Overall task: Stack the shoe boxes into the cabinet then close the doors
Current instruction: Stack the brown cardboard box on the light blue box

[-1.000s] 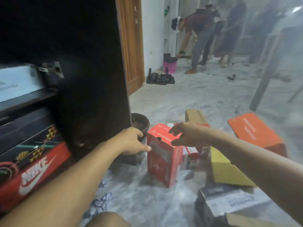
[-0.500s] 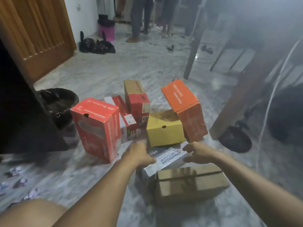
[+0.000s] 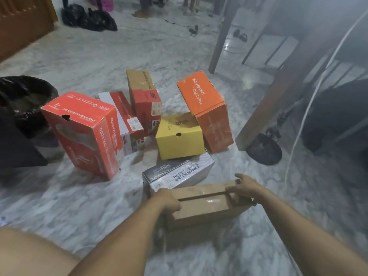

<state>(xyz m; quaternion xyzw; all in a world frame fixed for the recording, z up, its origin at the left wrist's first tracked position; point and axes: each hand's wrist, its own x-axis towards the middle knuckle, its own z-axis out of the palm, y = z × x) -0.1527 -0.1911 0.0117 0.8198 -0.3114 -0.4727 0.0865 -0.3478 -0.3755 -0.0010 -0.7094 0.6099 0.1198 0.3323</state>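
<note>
A plain brown shoe box lies on the marble floor nearest me. My left hand grips its left end and my right hand grips its right end. Behind it lies a grey and white Skechers box. Further back stand a yellow box, an orange box, a tall red Performance box, a white and red box and a brown and red box. Only the cabinet's dark lower corner shows at the left edge.
A black bin with a liner stands at the left by the cabinet. Black bags lie by the wooden door. A table leg, a fan base and a white cable are on the right. People's feet stand far back.
My view swung from the cabinet down to the boxes on the floor. Both hands left the red box, reached down and closed on the two ends of the brown box.
</note>
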